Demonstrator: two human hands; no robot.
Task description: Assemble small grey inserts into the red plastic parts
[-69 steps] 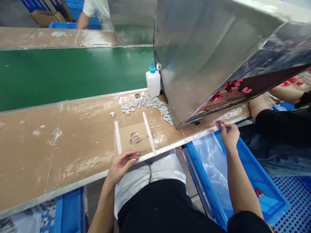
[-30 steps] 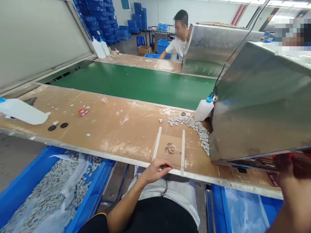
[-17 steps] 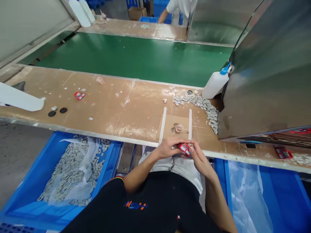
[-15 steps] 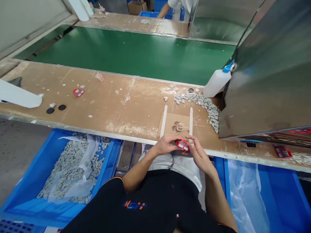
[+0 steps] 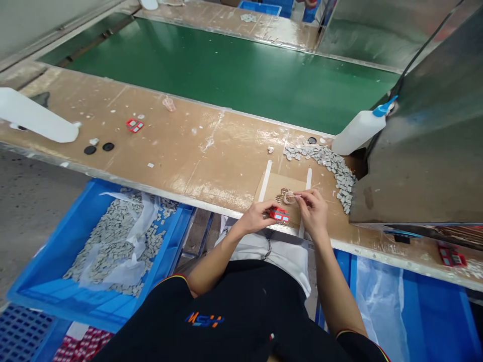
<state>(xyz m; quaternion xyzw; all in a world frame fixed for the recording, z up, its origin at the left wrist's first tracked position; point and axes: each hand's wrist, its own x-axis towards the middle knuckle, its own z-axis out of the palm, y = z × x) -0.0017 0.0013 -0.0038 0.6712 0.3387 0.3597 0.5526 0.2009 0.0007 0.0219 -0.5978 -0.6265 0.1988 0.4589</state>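
My left hand (image 5: 257, 217) grips a small red plastic piece (image 5: 278, 214), shaped like a toy car body with pale window panels, just over the table's front edge. My right hand (image 5: 314, 212) pinches a thin pale stick (image 5: 294, 195), whose far end is at a small round cup (image 5: 287, 200). That cup stands on a cardboard sheet (image 5: 274, 184) between two white tape strips, beside brown smudges. Small grey tiles (image 5: 335, 168) lie in a curved heap beyond my right hand.
A white squeeze bottle (image 5: 358, 133) leans by a metal housing (image 5: 422, 166). Behind the table is a green belt (image 5: 226, 70). Another red piece (image 5: 135, 125), black discs (image 5: 108, 146) and a white bottle (image 5: 41, 118) are leftward. A blue bin (image 5: 171, 251) holds grey tiles.
My right hand has left the red piece and moved forward to take the stick at the cup. My left hand still holds the red piece. The camera view has shifted.
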